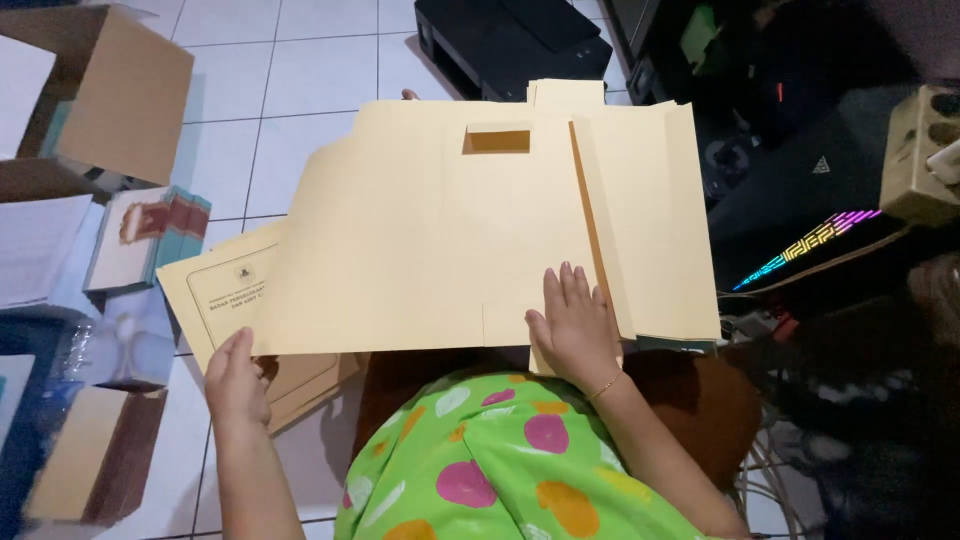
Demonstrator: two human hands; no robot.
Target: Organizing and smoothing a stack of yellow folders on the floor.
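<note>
From the head view, the floor (300,60) is laid with pale, glossy square tiles and thin dark grout lines. A black boxy machine (510,40) stands at the far edge, and to the right a dark case (800,190) shows a strip of rainbow light. On the left lie an open brown cardboard box (120,90), a stack of thin booklets (140,240) with teal edges, and white sheets.

Over the person's lap, which is covered in green cloth with pink and orange spots, a large manila card folder (450,230) is spread flat. It is matte, smooth and stiff, cut with a stepped upper-left corner, a small rectangular window near the top and a long crease down the right part. More folders of the same card (215,290), one with a printed frame, lie under it on the left.

The left hand (235,385) pinches the folder's lower-left corner, grip closed on the card. The right hand (575,325) lies flat on the folder near its lower edge, fingers together and outstretched, pressing rather than grasping.
</note>
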